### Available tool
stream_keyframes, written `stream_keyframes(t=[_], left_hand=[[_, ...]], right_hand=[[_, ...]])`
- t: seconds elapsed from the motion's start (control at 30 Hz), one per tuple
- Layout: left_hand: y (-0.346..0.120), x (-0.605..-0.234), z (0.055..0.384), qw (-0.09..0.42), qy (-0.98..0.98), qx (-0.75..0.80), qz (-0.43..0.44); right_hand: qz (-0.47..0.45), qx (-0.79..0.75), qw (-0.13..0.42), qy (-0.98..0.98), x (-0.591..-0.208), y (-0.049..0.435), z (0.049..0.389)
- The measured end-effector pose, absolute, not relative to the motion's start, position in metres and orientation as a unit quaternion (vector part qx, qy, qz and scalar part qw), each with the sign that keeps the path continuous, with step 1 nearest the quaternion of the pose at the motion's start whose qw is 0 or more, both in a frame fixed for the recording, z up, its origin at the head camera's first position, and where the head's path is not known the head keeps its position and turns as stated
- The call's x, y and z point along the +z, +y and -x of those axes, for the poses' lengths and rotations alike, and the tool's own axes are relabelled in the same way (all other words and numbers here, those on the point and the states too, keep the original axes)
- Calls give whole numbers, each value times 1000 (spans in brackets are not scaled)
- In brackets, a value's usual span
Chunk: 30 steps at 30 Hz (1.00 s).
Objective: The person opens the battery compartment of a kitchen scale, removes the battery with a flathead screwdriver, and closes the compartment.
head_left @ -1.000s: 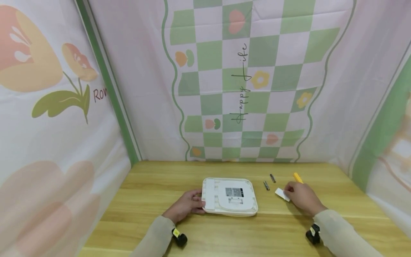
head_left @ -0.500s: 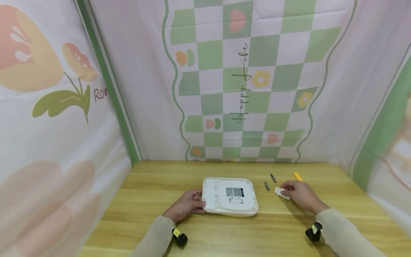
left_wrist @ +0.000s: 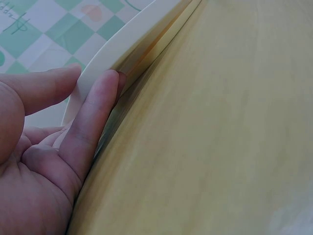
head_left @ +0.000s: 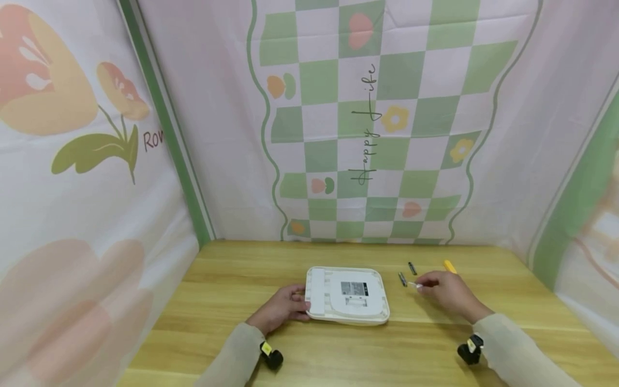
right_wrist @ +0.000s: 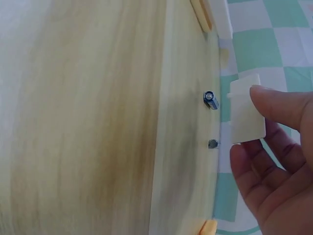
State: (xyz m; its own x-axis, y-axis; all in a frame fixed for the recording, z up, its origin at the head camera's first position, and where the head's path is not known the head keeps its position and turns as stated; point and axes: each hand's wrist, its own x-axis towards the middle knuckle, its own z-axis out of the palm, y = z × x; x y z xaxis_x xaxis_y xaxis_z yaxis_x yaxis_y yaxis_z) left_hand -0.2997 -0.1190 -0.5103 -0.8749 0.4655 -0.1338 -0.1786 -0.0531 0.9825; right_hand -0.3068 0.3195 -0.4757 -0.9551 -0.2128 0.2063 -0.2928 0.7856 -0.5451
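Note:
A white, rounded-square device (head_left: 358,290) lies underside up on the table, showing a grey label and a small battery bay. My left hand (head_left: 282,310) pinches its left edge; in the left wrist view the thumb is on the rim and a finger (left_wrist: 90,122) is at the side below. To the right, my right hand (head_left: 450,293) pinches a small white battery cover (right_wrist: 247,110) between thumb and fingers, seen edge-on in the head view. Just past that cover are two small batteries, a nearer one (head_left: 402,279) and a farther one (head_left: 412,268).
A yellow, stick-like object (head_left: 450,266) lies behind the right hand, partly hidden by it. The wooden table (head_left: 232,279) ends at a fabric backdrop (head_left: 232,204) with a green check pattern. Cameras (head_left: 272,357) are strapped to both wrists.
The right hand has lifted and turned the battery cover from lying flat to edge-on, moving slightly left toward the batteries. The left hand and the device stay in place.

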Motion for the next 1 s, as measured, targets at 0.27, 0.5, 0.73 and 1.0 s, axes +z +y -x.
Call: stream_keyframes(t=[0.27, 0.5, 0.73, 1.0], left_hand=[[-119, -508, 300, 227, 653, 714, -110], [-118, -507, 300, 227, 654, 713, -108], [-118, -509, 300, 223, 660, 709, -109], [-118, -509, 301, 224, 661, 708, -103]], right_hand=[[-163, 280, 98, -941, -478, 314, 308], [-186, 256, 114, -942, -475, 305, 307], [-214, 217, 143, -942, -475, 300, 302], [-321, 174, 250, -897, -484, 293, 303]])
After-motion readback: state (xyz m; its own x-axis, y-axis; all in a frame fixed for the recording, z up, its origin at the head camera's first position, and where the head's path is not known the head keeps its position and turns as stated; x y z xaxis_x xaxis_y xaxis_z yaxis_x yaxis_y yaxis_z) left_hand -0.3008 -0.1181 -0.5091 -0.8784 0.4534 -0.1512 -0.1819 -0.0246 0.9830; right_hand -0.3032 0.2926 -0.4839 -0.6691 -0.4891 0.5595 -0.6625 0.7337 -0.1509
